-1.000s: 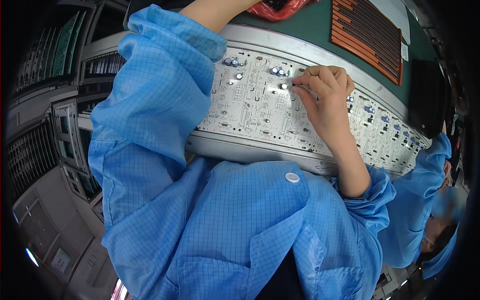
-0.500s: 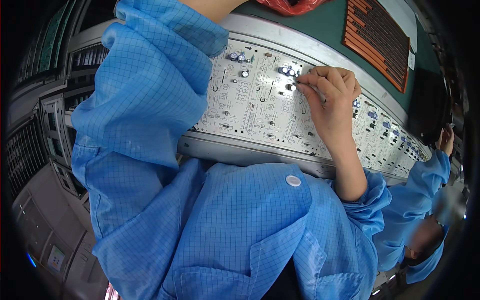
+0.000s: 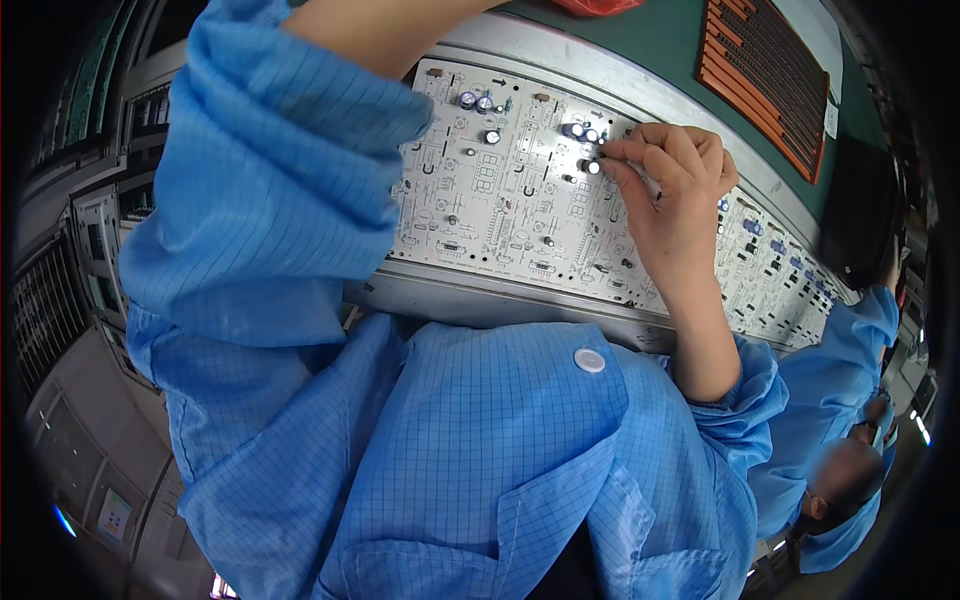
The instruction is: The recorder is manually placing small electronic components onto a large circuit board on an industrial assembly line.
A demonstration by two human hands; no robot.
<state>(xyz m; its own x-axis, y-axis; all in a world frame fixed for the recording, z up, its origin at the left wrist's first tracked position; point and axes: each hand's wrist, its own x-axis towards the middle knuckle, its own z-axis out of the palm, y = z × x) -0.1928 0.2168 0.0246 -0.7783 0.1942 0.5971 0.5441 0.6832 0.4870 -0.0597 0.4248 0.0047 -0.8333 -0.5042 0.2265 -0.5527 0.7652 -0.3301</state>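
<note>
My right hand reaches over a white circuit board with its thumb and forefinger pinched together. The fingertips are beside a cluster of dark, round electrolytic capacitors and just above another capacitor. Whatever sits between the fingertips is too small and too covered to name. My left arm, in a pushed-up blue checked sleeve, stretches past the upper edge, so the left hand is out of sight. More upright capacitors stand at the board's upper left.
Metal rails run along the board's near and far sides. More populated boards continue to the right. Beyond lie a green surface, an orange-and-dark slotted rack and a red plastic bag. At the right, a co-worker in blue sits.
My left arm has extended farther up and left. My right hand stays pinched beside the same capacitors. The whole view has shifted slightly, and the co-worker has moved a little.
</note>
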